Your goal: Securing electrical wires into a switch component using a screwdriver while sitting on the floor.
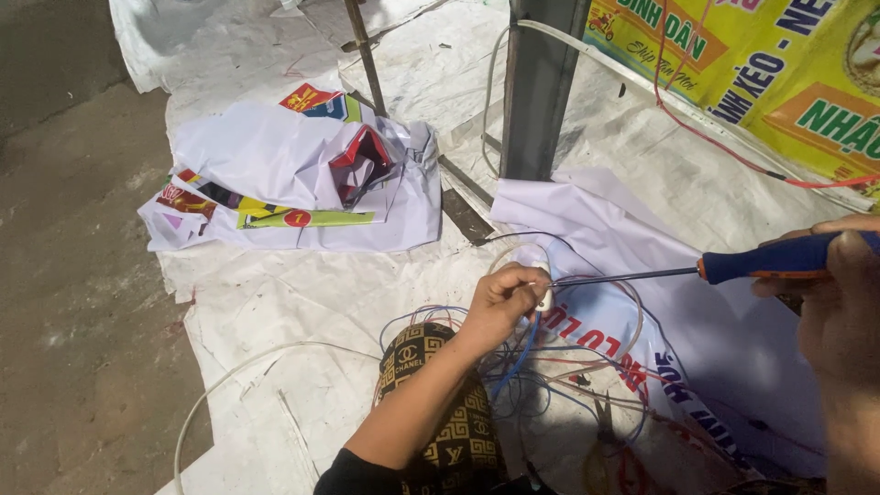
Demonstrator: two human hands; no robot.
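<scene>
— How far along is the wiring job?

— Midway, I'd judge. The left hand [502, 298] pinches a small white fitting [544, 295], fingers closed tight around it, near the middle of the white ground sheet [275, 302]. The right hand [839, 293] is wrapped shut on the blue-and-orange handle of a screwdriver [733, 267], whose tip meets the fitting. The tangle of thin wires [550, 376] just below looks loose and unsorted, so joining seems left to do.

— And the printed things?

— A crumpled white banner [293, 179] with red, yellow and green patches lies toward the sheet's left edge. A yellow-green sign [761, 64] leans at the top right corner, beside a grey metal post [541, 87]. A white banner with red lettering [660, 312] lies under the screwdriver.
</scene>
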